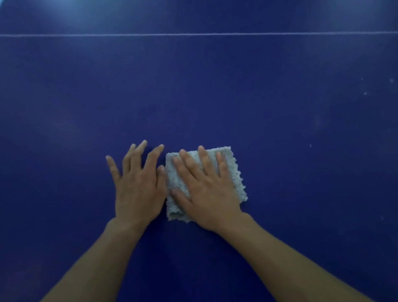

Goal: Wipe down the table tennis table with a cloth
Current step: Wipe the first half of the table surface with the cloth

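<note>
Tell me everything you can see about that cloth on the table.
The cloth is a pale grey, nubby, towel-like pad, seemingly folded into a rough square. It lies flat on the blue table. The right hand presses on it with straight, spread fingers, covering its middle. The left hand lies flat beside it, thumb at its left edge.

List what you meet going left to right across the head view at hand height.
Bare left hand flat on the dark blue table → pale grey fluffy folded cloth → scattered white specks. Unranked: the right hand, which overlaps the cloth.
</note>
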